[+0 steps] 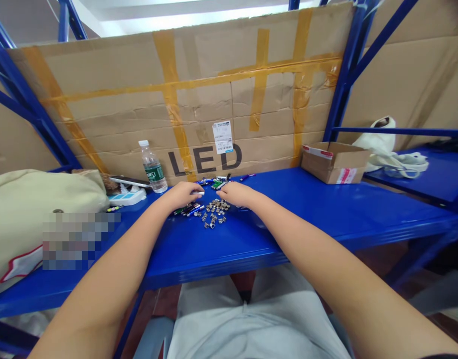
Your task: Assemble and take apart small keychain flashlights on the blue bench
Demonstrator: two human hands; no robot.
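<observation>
My left hand (pixel 183 194) is closed, pinching a small white stick-like piece (pixel 198 193) between thumb and fingers. Below it lies a bundle of slim dark, green and blue metallic tubes (pixel 189 209) that look like pen barrels. My right hand (pixel 236 193) has its fingers drawn together just above the small silver metal pieces (pixel 218 206), which are spread on the blue table. Whatever its fingertips grip, if anything, is too small to make out. Beyond both hands is a second heap of blue, green and black pen-like parts (pixel 217 183), partly hidden by the right hand.
A water bottle (pixel 153 168), a white power strip (pixel 127 196) and a phone (pixel 129 181) stand left, beside a cream bag (pixel 45 199). An opened cardboard box (pixel 335 162) sits at the right rear. A large taped cardboard sheet (pixel 199 114) closes off the back.
</observation>
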